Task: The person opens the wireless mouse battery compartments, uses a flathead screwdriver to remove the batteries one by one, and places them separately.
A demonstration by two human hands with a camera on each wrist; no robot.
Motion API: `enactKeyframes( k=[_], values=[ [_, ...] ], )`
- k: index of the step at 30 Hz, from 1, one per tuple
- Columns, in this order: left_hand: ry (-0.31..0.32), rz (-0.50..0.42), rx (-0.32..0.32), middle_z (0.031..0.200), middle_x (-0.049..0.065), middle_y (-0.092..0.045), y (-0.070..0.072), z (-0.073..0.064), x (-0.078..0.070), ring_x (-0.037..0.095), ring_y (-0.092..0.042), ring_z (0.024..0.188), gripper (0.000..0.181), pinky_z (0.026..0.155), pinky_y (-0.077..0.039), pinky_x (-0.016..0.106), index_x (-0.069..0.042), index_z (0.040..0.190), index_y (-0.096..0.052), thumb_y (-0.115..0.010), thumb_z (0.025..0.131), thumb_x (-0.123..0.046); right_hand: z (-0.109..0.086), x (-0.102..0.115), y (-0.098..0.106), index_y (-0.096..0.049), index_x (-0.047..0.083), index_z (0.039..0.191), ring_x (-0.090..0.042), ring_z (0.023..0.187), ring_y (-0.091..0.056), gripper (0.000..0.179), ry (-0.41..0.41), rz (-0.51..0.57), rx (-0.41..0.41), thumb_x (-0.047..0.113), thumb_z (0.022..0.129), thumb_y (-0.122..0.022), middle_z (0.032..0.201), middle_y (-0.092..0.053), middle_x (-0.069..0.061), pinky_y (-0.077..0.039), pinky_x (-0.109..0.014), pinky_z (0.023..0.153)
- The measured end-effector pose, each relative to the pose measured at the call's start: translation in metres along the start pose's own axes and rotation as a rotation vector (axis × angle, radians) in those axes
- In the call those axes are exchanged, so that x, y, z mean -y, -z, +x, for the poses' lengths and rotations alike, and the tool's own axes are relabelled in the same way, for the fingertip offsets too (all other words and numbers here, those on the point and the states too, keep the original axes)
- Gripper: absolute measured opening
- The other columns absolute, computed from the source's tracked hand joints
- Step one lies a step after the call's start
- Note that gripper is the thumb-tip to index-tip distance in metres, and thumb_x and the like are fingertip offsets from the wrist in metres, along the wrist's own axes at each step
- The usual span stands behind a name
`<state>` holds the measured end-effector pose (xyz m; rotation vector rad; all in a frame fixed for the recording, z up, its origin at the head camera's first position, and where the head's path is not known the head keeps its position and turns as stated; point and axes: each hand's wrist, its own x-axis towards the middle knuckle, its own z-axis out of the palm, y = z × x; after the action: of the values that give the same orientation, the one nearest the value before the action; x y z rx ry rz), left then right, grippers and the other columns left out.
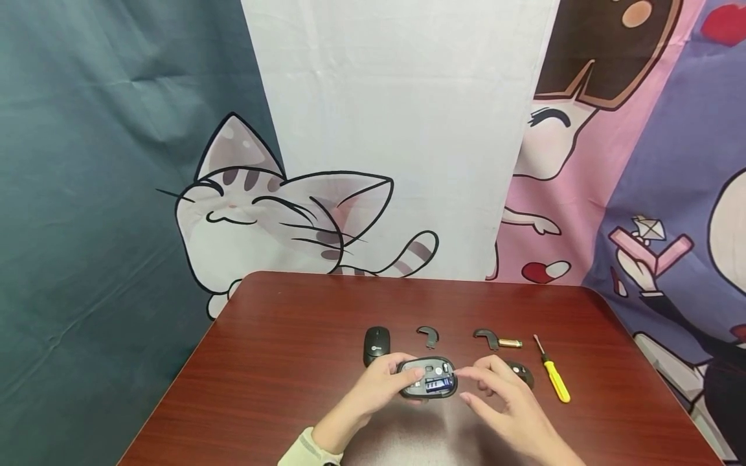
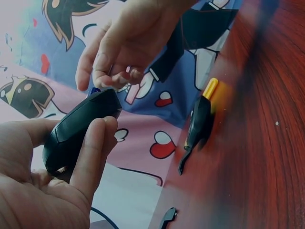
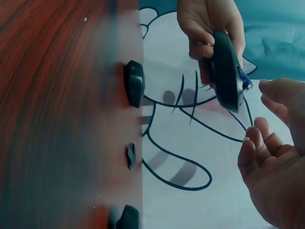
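Two hands work at lower centre of the head view. The left hand grips the opened mouse base, fingers curled around its left edge, above the table. The right hand sits just right of the base, fingers loosely curled and apart, holding nothing. A mouse cover lies upper left; a screwdriver lies right.

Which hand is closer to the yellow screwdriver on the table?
The right hand. It hovers just left of the yellow screwdriver, not touching it. The left hand is farther left, gripping the opened mouse base.
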<state>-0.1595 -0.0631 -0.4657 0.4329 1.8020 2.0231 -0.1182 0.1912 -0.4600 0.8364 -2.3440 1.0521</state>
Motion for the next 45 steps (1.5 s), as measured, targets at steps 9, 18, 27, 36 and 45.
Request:
enactKeyframes(
  k=[9,18,27,36,45],
  values=[
    [0.008,-0.002,0.013,0.100,0.017,-0.074,0.000,0.000,-0.001,0.024,-0.075,0.081,0.037,0.079,-0.064,0.048,0.010,0.123,-0.060,-0.065,0.100,-0.018,0.000,-0.002,-0.006,-0.069,0.026,0.120,-0.003,0.086,-0.050,0.047,-0.016,0.026,0.008,0.003,0.081,-0.083,0.104,-0.053,0.014,-0.049,-0.014,0.068],
    [0.019,-0.001,0.014,0.100,0.017,-0.074,0.001,0.000,-0.001,0.025,-0.075,0.080,0.036,0.072,-0.066,0.034,0.009,0.123,-0.060,-0.065,0.100,-0.019,0.001,-0.002,-0.010,-0.070,0.025,0.120,-0.004,0.085,-0.051,0.048,-0.005,0.035,-0.006,0.003,0.079,-0.084,0.103,-0.054,0.012,-0.047,-0.014,0.066],
    [0.018,0.010,0.013,0.098,0.016,-0.074,-0.001,-0.001,-0.002,0.021,-0.075,0.078,0.034,0.075,-0.066,0.039,0.008,0.121,-0.062,-0.065,0.099,-0.018,-0.001,-0.006,-0.017,-0.071,0.021,0.115,-0.007,0.081,-0.050,0.050,0.032,0.052,-0.043,-0.003,0.074,-0.086,0.101,-0.054,0.009,-0.044,-0.018,0.059],
    [0.015,0.040,0.027,0.096,0.015,-0.074,-0.001,-0.002,-0.001,0.020,-0.074,0.078,0.034,0.075,-0.065,0.044,0.008,0.119,-0.063,-0.066,0.099,-0.019,-0.002,-0.003,-0.016,-0.071,0.025,0.115,-0.006,0.081,-0.050,0.048,-0.001,0.051,-0.017,0.000,0.077,-0.085,0.102,-0.053,0.010,-0.047,-0.016,0.057],
    [0.021,0.053,0.018,0.095,0.014,-0.074,-0.002,-0.002,-0.001,0.019,-0.074,0.076,0.033,0.077,-0.064,0.050,0.008,0.118,-0.063,-0.066,0.098,-0.017,-0.002,-0.002,-0.017,-0.071,0.027,0.112,-0.006,0.080,-0.050,0.047,0.001,0.055,-0.024,-0.001,0.076,-0.085,0.101,-0.053,0.010,-0.046,-0.014,0.056]
  ],
)
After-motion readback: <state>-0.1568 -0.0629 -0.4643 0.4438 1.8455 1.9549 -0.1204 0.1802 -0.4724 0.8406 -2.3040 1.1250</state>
